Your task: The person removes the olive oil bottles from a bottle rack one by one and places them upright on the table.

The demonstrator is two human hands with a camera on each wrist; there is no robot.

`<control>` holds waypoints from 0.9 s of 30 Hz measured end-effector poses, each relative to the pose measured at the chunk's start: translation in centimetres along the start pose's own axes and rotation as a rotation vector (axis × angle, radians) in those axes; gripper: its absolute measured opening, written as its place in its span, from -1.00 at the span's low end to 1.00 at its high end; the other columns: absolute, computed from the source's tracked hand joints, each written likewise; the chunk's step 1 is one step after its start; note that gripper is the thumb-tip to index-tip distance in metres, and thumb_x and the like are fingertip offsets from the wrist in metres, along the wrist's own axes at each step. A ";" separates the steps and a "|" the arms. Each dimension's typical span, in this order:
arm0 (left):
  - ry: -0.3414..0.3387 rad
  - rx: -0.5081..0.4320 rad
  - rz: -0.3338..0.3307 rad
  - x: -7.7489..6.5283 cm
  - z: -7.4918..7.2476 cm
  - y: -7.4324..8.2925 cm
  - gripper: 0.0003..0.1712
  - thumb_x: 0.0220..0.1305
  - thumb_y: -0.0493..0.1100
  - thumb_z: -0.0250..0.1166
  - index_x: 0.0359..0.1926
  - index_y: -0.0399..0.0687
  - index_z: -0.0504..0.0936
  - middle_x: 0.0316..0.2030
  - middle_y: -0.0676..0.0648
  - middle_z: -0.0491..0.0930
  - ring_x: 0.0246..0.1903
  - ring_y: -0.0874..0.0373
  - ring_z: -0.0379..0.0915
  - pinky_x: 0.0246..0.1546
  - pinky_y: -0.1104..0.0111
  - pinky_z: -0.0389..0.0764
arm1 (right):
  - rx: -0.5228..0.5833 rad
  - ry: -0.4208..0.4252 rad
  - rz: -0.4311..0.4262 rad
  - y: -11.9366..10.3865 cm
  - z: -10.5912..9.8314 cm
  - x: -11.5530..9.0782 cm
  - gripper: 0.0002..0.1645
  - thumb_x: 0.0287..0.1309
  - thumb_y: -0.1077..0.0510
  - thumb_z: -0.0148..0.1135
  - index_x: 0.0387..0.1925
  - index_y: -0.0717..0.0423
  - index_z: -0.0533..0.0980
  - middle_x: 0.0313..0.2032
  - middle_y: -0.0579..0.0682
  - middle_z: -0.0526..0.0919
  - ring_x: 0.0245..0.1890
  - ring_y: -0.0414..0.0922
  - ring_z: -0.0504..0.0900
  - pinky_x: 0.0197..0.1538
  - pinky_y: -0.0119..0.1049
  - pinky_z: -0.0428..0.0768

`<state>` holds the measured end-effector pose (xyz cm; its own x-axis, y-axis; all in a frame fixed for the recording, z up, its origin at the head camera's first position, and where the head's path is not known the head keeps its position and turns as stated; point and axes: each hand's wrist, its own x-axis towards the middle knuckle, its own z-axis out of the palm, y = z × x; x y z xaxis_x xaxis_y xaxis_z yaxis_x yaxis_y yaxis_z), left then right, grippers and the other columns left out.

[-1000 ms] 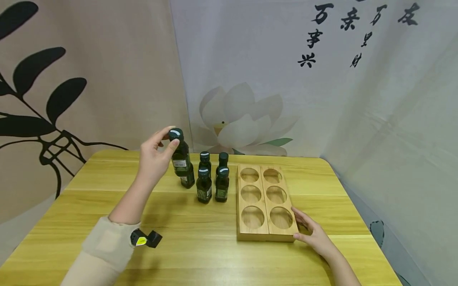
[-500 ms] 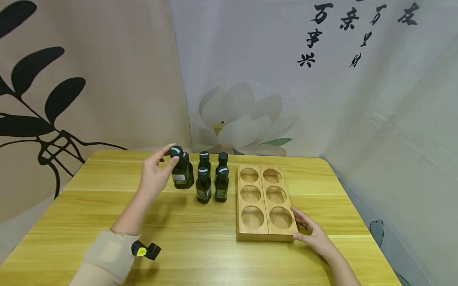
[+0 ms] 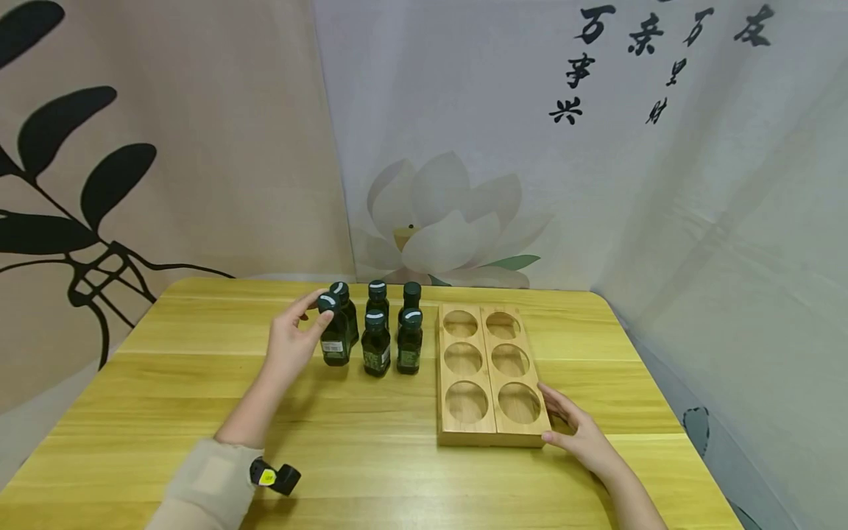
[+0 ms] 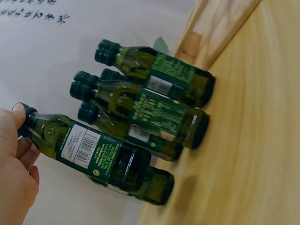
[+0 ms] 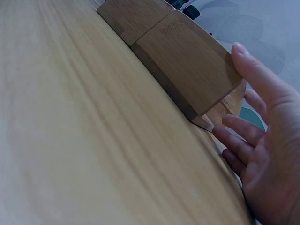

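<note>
In the head view my left hand [image 3: 291, 335] pinches the dark cap of a small green glass bottle [image 3: 335, 342] between thumb and fingers. Its pale barcode label shows in the left wrist view, where the bottle [image 4: 93, 145] is near the tabletop; I cannot tell if its base touches. Right behind it stands a matching bottle [image 3: 348, 316]. My right hand [image 3: 583, 434] is at the near right corner of a wooden holder [image 3: 467, 439] with two rows of round holes. In the right wrist view its thumb [image 5: 253, 63] touches the corner, and the fingers are loosely bent alongside.
Several more matching bottles [image 3: 375, 350] stand upright in a cluster between the left hand and the holder. Everything is on a yellowish wooden table [image 3: 358, 456]. A printed cloth backdrop [image 3: 450, 147] rises behind the table's far edge.
My left hand has lowered the bottle from above the rear one and brought it nearer, in front of that bottle. The right hand and the holder have stayed put.
</note>
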<state>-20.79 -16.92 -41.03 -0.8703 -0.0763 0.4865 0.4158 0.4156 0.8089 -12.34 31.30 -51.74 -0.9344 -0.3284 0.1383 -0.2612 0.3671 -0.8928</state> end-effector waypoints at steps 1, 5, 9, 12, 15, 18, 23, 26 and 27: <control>-0.003 -0.004 -0.001 -0.1 0.0 -0.2 -0.55 0.23 -0.30 0.32 0.15 -0.30 0.53 0.04 -0.29 0.54 -0.14 0.01 0.36 -0.21 0.37 0.37 | -0.002 0.001 0.000 0.0 0.0 0.0 -0.12 0.14 0.35 0.28 0.45 0.02 0.15 0.34 0.15 0.27 0.21 -0.22 0.36 0.17 0.21 0.23; -0.005 -0.024 0.001 -0.4 0.3 -1.1 -0.54 0.22 -0.32 0.32 0.15 -0.31 0.53 0.00 -0.30 0.56 -0.14 -0.04 0.38 -0.17 0.24 0.38 | 0.008 0.003 -0.002 0.0 0.0 0.0 -0.12 0.14 0.35 0.29 0.44 0.02 0.15 0.34 0.17 0.26 0.19 -0.27 0.35 0.16 0.27 0.19; -0.012 -0.028 -0.010 -0.8 0.4 -1.8 -0.53 0.22 -0.31 0.32 0.16 -0.32 0.52 0.04 -0.30 0.54 -0.13 -0.02 0.40 -0.14 0.18 0.38 | 0.009 0.001 0.002 0.1 0.0 0.0 -0.12 0.14 0.35 0.29 0.44 0.01 0.15 0.34 0.16 0.27 0.20 -0.25 0.35 0.17 0.27 0.20; -0.017 -0.027 -0.026 -1.1 0.5 -2.3 -0.52 0.23 -0.28 0.32 0.17 -0.31 0.51 0.07 -0.28 0.53 -0.13 0.00 0.39 -0.14 0.21 0.38 | 0.011 -0.001 0.001 0.1 0.0 0.0 -0.12 0.15 0.35 0.28 0.45 0.00 0.15 0.33 0.16 0.28 0.20 -0.22 0.36 0.18 0.22 0.23; -0.014 -0.032 -0.027 -1.2 0.7 -2.8 -0.53 0.23 -0.28 0.32 0.16 -0.30 0.52 0.07 -0.27 0.53 -0.15 0.03 0.39 -0.13 0.18 0.39 | 0.026 -0.002 -0.004 0.1 0.0 0.0 -0.13 0.15 0.35 0.28 0.44 0.02 0.15 0.33 0.18 0.27 0.20 -0.21 0.36 0.17 0.29 0.19; -0.012 -0.033 -0.026 -1.4 0.9 -3.1 -0.55 0.23 -0.30 0.32 0.15 -0.28 0.54 0.04 -0.27 0.55 -0.14 0.03 0.40 -0.12 0.17 0.38 | 0.035 0.000 -0.005 0.0 0.1 0.1 -0.13 0.14 0.36 0.28 0.44 0.03 0.16 0.33 0.19 0.28 0.20 -0.19 0.36 0.15 0.35 0.15; -0.021 -0.025 -0.068 -1.6 1.0 -3.3 -0.55 0.25 -0.28 0.31 0.16 -0.28 0.54 -0.01 -0.28 0.56 -0.15 -0.01 0.36 -0.14 0.18 0.37 | 0.041 -0.003 0.001 0.0 0.1 0.0 -0.13 0.15 0.35 0.27 0.44 0.02 0.16 0.32 0.19 0.28 0.20 -0.16 0.36 0.15 0.38 0.13; -0.022 -0.021 -0.073 -1.7 1.1 -3.4 -0.55 0.26 -0.27 0.30 0.16 -0.28 0.53 -0.01 -0.28 0.56 -0.15 -0.04 0.36 -0.15 0.17 0.37 | 0.042 -0.005 0.004 -0.1 0.0 0.0 -0.14 0.16 0.35 0.27 0.44 0.01 0.16 0.33 0.19 0.27 0.20 -0.17 0.36 0.14 0.40 0.12; -0.021 -0.024 -0.070 -1.7 1.1 -3.5 -0.55 0.26 -0.28 0.30 0.16 -0.28 0.53 -0.01 -0.28 0.56 -0.14 -0.04 0.37 -0.14 0.16 0.37 | 0.042 -0.004 0.005 -0.1 0.0 0.0 -0.14 0.16 0.35 0.27 0.44 0.01 0.16 0.33 0.19 0.27 0.20 -0.18 0.36 0.14 0.41 0.12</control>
<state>-21.06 -17.24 -45.00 -0.9026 -0.0853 0.4219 0.3599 0.3881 0.8485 -12.31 31.24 -51.70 -0.9346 -0.3301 0.1322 -0.2460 0.3317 -0.9107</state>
